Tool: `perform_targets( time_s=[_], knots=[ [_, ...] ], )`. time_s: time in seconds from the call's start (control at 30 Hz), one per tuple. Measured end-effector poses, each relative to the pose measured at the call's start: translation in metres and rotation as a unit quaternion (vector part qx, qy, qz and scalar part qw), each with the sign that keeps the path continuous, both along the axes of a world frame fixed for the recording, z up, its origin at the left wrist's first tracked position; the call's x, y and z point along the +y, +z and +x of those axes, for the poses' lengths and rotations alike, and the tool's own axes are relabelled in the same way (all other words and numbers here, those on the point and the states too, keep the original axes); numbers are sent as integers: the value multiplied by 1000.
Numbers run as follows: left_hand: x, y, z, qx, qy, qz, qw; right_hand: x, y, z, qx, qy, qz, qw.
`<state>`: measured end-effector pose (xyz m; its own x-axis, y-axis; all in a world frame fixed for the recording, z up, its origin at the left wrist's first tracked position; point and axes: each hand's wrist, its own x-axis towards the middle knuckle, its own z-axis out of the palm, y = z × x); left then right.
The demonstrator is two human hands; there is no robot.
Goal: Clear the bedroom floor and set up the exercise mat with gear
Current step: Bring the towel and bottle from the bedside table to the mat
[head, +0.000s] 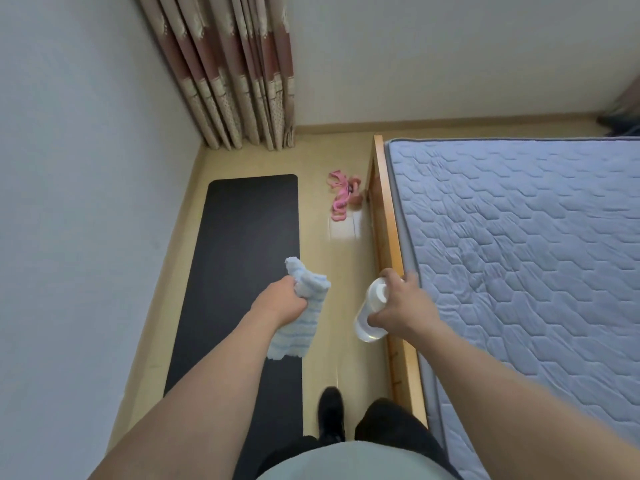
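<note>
the person stands on the tan floor [332,258] between a black exercise mat [242,258] and a wooden bed frame [384,216]. the mat lies unrolled and flat along the left wall, its far end near the curtain [239,74]. the left hand [282,301] is fisted around a light blue striped towel [304,313], which hangs over the mat's right edge. the right hand [401,304] has its fingers curled over the top of a clear water bottle [372,310], held tilted beside the bed frame. a pink resistance band [341,194] lies bunched on the floor at the far right of the mat, apart from it and close to the frame. a quilted blue mattress [519,254] fills the right side.
</note>
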<state>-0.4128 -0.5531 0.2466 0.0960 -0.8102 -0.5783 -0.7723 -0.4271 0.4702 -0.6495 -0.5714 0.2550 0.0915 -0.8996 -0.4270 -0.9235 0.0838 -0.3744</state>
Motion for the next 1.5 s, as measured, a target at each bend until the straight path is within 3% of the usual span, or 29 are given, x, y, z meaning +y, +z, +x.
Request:
perform_targets(
  time_s=[0.2,0.37,0.7,0.93,1.27,1.5],
  knots=[
    [-95,-1,3,3,-26,-1,1000,-91,3,7,-17,-33,6,999],
    [-193,-6,13,-18,-59,15,998,-194,-4,15,6,-2,31,999],
    [-390,19,8,-20,-36,-6,999,-397,13,19,2,4,8,1000],
    [-474,8,23,-14,-27,21,999,-494,10,34,4,18,18,1000],
    [-682,25,69,4,-16,-25,1000,-679,29,75,8,-9,-11,1000],
    [-781,26,72,27,-10,-16,999,-778,29,88,5,-11,-5,1000]
  ],
)
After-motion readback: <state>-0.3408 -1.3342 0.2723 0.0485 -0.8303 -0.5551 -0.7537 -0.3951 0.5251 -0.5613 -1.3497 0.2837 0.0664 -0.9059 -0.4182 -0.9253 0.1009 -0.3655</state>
